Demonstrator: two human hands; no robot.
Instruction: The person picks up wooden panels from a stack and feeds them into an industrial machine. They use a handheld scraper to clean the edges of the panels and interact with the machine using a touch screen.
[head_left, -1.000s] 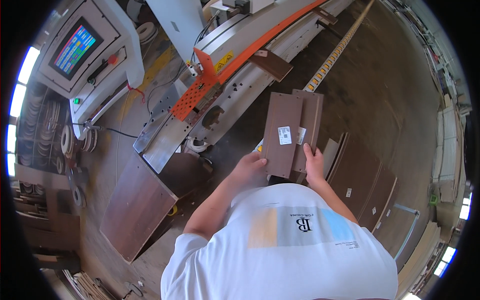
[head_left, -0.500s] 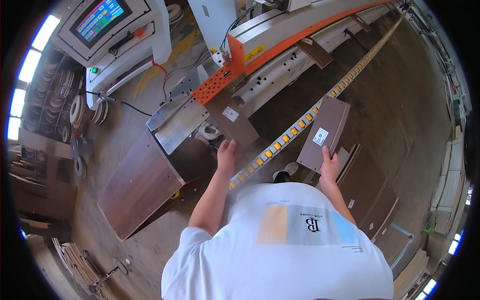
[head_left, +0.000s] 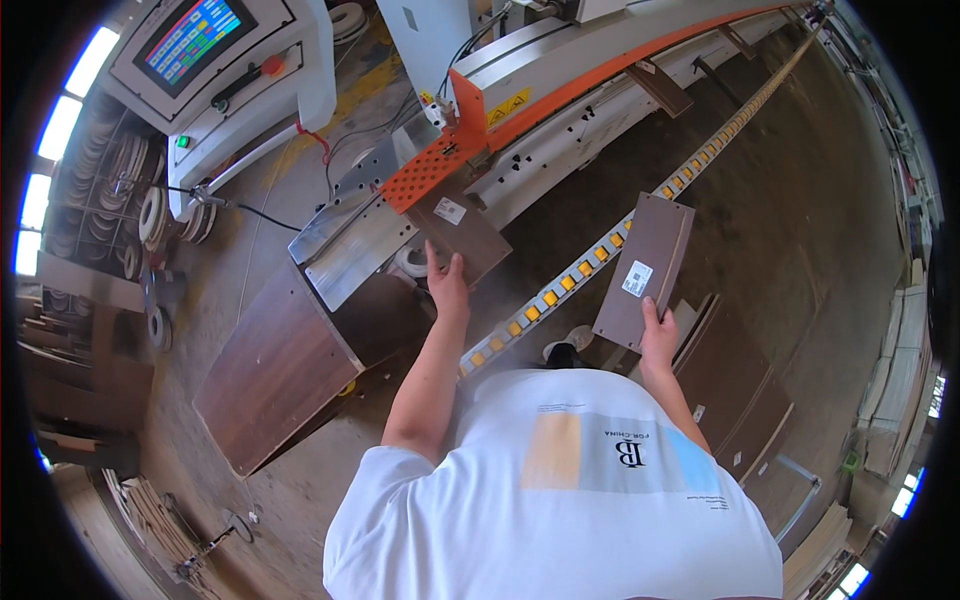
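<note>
My right hand (head_left: 657, 338) grips the lower end of a flat brown board (head_left: 645, 265), thumb on top, beside its white label. The board is tilted over the roller track. My left hand (head_left: 448, 288) is raised with its fingers apart, at the near edge of a second brown board (head_left: 475, 243), also labelled. I cannot tell whether the fingertips touch it. That board's far end lies under the perforated orange guard (head_left: 433, 172) of a long machine, next to a metal infeed plate (head_left: 350, 262).
A roller track (head_left: 568, 283) with yellow rollers runs away to the far right. Further boards (head_left: 660, 88) stick out from the machine. A control panel (head_left: 195, 45) stands at the far left, above a dark wooden box-like stand (head_left: 275, 370). Large brown panels (head_left: 735, 385) lie at right.
My left hand has moved away from me to the board under the guard, its fingers spreading. The boards farther along the machine have shifted to the far right. My right hand keeps its board.
</note>
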